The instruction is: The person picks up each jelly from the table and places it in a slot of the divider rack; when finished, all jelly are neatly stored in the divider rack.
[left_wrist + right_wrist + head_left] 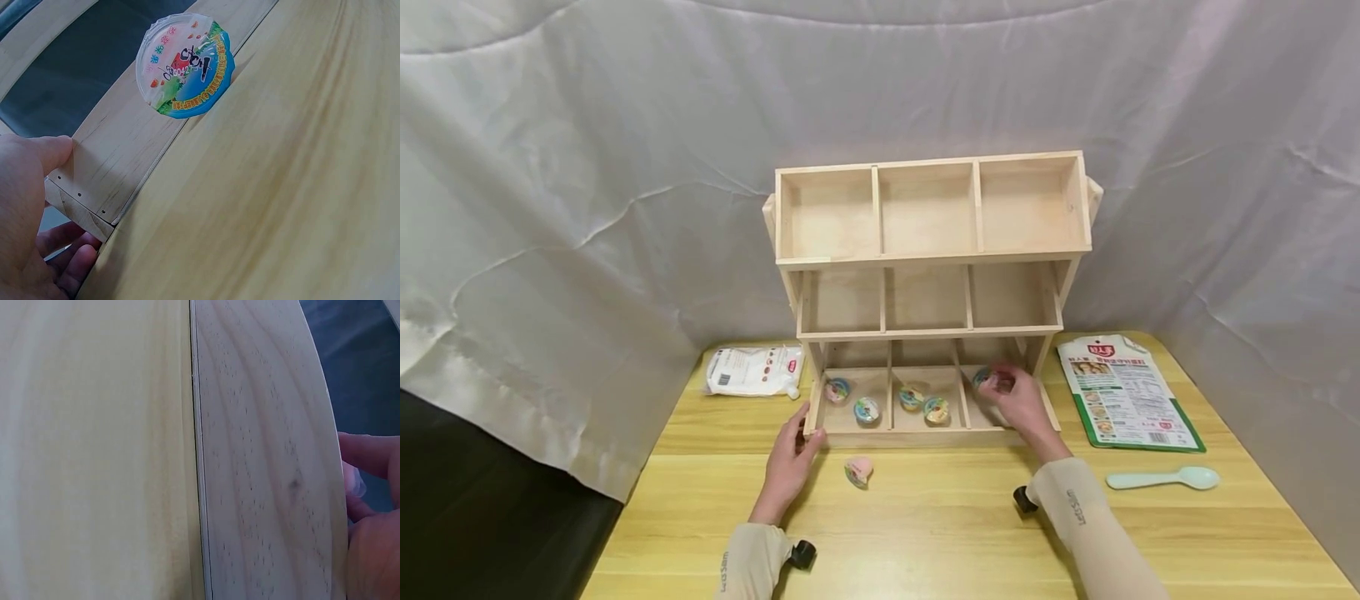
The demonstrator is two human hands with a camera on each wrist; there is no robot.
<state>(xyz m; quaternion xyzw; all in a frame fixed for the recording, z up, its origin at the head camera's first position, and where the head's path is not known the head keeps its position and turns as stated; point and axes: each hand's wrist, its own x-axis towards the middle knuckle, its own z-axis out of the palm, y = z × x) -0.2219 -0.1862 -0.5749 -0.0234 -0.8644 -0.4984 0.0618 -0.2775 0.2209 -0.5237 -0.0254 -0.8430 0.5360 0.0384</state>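
Yellow wood-grain table (925,533); supports pale three-tier wooden rack (925,298); small round pink cup (859,472), tilted; white printed packet (748,372); flat white-and-green bag (1127,396); mint-green spoon (1161,478)

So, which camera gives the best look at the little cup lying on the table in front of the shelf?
The left wrist view: the cup looks large there, with its printed lid facing the camera. The head view shows it whole but small; the right wrist view doesn't show it.

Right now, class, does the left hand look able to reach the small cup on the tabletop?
Probably yes: nothing visible stands between the left hand and the small cup, though the fingers would likely need to release the wooden rack first.
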